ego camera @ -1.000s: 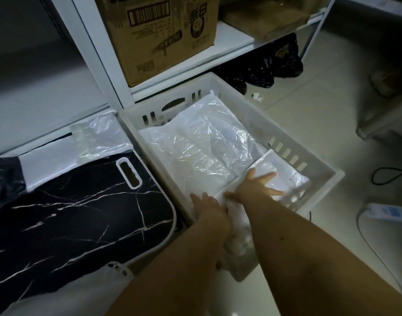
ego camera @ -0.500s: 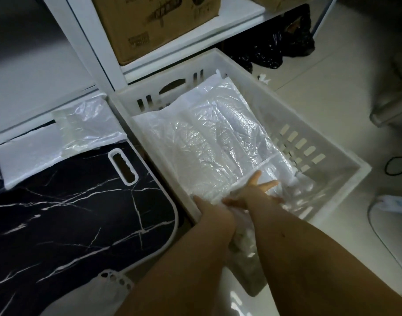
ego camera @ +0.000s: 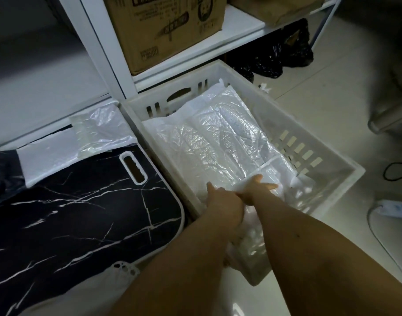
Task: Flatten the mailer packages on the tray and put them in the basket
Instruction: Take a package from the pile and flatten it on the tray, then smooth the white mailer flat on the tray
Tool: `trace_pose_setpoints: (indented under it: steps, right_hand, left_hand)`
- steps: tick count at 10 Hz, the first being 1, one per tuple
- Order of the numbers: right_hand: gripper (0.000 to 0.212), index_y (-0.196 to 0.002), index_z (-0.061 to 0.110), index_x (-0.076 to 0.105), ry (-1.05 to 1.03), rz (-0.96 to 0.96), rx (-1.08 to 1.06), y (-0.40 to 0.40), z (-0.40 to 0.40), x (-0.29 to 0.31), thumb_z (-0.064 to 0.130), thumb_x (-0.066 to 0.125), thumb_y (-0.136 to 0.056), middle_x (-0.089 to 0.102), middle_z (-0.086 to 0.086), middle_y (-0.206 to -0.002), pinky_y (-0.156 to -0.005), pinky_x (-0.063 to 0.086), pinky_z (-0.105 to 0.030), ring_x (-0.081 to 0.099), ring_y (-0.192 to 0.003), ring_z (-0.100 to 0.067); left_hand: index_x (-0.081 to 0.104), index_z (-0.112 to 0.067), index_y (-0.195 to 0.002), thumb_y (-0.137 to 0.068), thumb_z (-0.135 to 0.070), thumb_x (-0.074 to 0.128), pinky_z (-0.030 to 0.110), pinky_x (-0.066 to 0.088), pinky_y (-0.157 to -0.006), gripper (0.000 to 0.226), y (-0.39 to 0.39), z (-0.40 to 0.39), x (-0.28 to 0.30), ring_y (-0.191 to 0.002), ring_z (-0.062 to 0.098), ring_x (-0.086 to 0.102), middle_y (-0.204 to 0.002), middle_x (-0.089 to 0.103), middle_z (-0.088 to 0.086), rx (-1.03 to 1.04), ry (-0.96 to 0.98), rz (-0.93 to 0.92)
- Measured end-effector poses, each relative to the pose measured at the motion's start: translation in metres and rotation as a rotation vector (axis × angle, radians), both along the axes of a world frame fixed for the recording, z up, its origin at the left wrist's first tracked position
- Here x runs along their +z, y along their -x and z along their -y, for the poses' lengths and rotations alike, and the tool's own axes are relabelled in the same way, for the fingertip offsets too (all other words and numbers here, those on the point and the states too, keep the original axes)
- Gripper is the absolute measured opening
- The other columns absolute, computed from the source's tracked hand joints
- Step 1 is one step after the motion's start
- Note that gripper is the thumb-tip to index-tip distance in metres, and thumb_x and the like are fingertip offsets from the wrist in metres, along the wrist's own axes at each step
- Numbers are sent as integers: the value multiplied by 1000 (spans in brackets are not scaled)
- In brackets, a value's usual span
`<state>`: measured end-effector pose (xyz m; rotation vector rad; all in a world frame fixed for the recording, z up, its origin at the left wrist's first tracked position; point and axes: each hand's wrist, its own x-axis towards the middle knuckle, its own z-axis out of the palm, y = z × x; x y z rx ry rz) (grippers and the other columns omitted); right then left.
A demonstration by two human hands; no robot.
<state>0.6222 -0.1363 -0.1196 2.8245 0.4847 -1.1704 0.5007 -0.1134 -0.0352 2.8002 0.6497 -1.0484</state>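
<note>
Both hands are down in the white basket (ego camera: 236,71) on the floor. A small mailer (ego camera: 275,172) lies at its near end, long axis across the basket, on top of a big mailer (ego camera: 209,137) running lengthwise toward the shelf. The right hand (ego camera: 256,188) rests on the small one with fingers straight and spread. The left hand (ego camera: 220,199) sits beside it at the mailer's edge; I cannot tell its grip. The black tray (ego camera: 81,213) lies just left.

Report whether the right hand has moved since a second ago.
No: the right hand remains on the small mailer, in the same spot relative to the basket slots.
</note>
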Motion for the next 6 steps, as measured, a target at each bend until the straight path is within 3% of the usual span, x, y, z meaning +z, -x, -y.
trace_pose_setpoints:
  steps: [1, 2, 3, 4, 5, 6]
  right_hand:
    - [92, -148, 4, 23, -26, 70, 24, 1, -8, 23, 57, 61, -83, 25, -34, -147, -108, 27, -63, 27, -133, -55]
    - [85, -141, 14, 41, -115, 107, -9, 11, -16, 49, 69, 57, -78, 34, -21, -147, -103, 35, -55, 33, -133, -45]
    - [67, -127, 10, 55, -230, 126, 65, 23, -26, 89, 64, 49, -88, 50, -15, -137, -100, 43, -46, 47, -124, -36]
    - [60, -132, 5, 52, -292, 111, 180, 40, -36, 129, 53, 37, -99, 50, -15, -139, -104, 40, -42, 48, -126, -34]
    - [56, -137, 2, 46, -353, 103, 239, 63, -49, 165, 45, 36, -102, 48, -17, -142, -105, 38, -41, 48, -127, -34]
    - [40, -110, 4, 59, -424, 95, 332, 89, -69, 199, 39, 43, -100, 56, -20, -132, -102, 44, -41, 57, -111, -31]
  left_hand:
    - [53, -24, -126, -95, -24, 43, 58, 9, -114, 32, 10, -9, 34, -127, 26, 39, -127, 54, 2, 25, -29, 131]
    - [53, -22, -126, -96, -23, 41, 56, 9, -115, 32, 23, -18, 53, -129, 25, 38, -128, 53, 4, 16, -109, 237]
    - [53, -22, -126, -95, -25, 42, 56, 8, -116, 32, 38, -27, 74, -128, 25, 40, -128, 54, 4, 29, -168, 294]
    - [55, -22, -125, -95, -24, 44, 55, 11, -115, 32, 55, -37, 96, -125, 25, 43, -124, 56, 3, 76, -216, 340]
    - [60, -21, -111, -95, -22, 44, 52, 21, -111, 23, 82, -53, 122, -114, 24, 49, -111, 59, 2, 139, -241, 397]
    - [60, -22, -100, -95, -24, 46, 46, 33, -100, 15, 120, -71, 145, -104, 23, 53, -100, 58, 2, 193, -273, 447]
